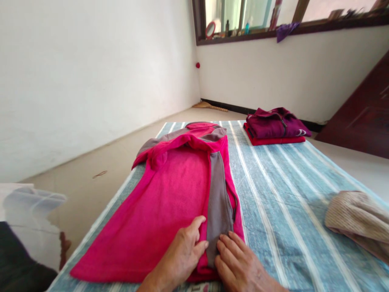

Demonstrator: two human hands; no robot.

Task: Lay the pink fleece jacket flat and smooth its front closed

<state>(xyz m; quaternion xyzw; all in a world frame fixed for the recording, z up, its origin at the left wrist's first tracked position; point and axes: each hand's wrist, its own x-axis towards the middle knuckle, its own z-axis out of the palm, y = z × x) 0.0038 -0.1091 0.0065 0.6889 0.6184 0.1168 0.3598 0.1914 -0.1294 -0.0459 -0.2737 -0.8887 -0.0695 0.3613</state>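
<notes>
A bright pink fleece jacket (179, 182) with grey panels lies spread on the striped bed cover, its collar at the far end. Its right side is folded inward, so a grey strip (219, 190) runs lengthwise near that edge. At the near end, my left hand (182, 253) grips the pink edge beside the strip between thumb and fingers. My right hand (237, 261) rests on the strip's lower end, fingers laid over the cloth and pressing on it. Part of the hem is hidden by both hands.
Folded purple clothing (270, 123) sits on a red folded garment (273, 141) at the far right. A beige knitted item (358, 215) lies at the right edge of the blue striped cover (258, 178). White and clear plastic (36, 211) stands left, beside the bed. A broom (209, 106) lies by the far wall.
</notes>
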